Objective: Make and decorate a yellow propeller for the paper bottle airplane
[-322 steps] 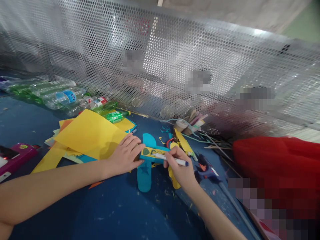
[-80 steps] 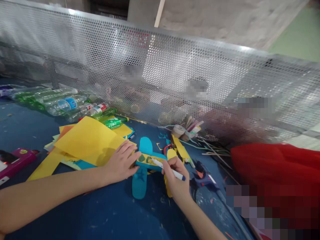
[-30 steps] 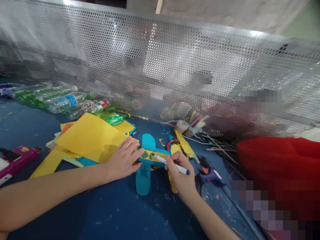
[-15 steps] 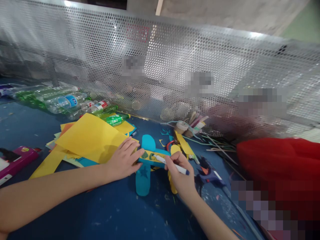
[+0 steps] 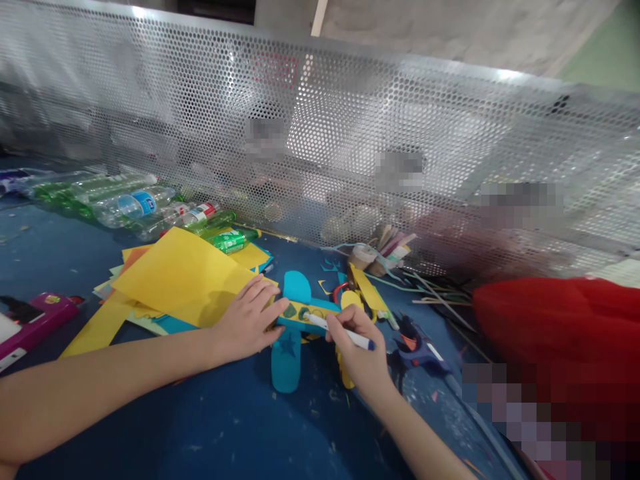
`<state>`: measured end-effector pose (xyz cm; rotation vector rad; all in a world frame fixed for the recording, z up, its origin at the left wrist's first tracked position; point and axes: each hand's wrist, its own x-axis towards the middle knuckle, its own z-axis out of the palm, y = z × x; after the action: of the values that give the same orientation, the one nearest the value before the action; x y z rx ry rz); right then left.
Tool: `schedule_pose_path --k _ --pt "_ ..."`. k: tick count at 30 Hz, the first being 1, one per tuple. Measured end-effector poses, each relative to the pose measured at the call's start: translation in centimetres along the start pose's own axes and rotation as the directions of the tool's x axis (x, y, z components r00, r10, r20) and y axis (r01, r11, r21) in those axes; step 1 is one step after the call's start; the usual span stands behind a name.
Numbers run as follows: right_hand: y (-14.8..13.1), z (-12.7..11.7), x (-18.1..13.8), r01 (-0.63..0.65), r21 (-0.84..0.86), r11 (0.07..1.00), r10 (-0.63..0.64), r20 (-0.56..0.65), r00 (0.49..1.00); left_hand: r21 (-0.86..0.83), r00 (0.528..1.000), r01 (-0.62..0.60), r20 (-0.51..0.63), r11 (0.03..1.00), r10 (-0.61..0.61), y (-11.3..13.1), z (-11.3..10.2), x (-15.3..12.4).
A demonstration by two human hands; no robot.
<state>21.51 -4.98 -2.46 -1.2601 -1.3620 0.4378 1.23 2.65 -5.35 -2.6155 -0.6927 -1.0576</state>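
Observation:
A blue toy airplane (image 5: pixel 287 360) with a yellow strip (image 5: pixel 320 313) along its body lies in front of me. Dark drawn shapes mark the strip, and a dark star is on the near wing. My left hand (image 5: pixel 253 317) grips the left end of the body between thumb and fingers, steadying it. In my right hand (image 5: pixel 363 350) is a white marker (image 5: pixel 320 322) with a dark blue end, pinched with its tip on the strip. Yellow tail pieces (image 5: pixel 349 377) are partly hidden behind that hand.
Yellow paper sheets (image 5: pixel 175 273) are stacked at left, near a purple power strip (image 5: pixel 37 323). Plastic bottles (image 5: pixel 135 203) lie behind them along a perforated metal panel (image 5: pixel 200 100). A blue glue gun (image 5: pixel 425 355) lies at right, beside a person's red sleeve (image 5: pixel 550 320).
The marker tip has shifted slightly left and down on the yellow strip, and more dark drawing shows there. My left hand and the airplane have stayed in place.

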Motion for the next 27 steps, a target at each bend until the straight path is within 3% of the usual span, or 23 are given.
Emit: schedule_pose_path --k 7,27 --pt "-0.13 0.08 -0.09 -0.002 -0.002 1.0 0.002 -0.05 0.999 0.007 1.0 0.013 0.017 1.0 -0.013 0.07 -0.11 0.03" --pt "-0.19 0.06 -0.02 -0.003 -0.037 0.999 0.002 -0.041 0.999 -0.006 1.0 0.017 0.021 1.0 -0.017 -0.02 0.14 -0.09"
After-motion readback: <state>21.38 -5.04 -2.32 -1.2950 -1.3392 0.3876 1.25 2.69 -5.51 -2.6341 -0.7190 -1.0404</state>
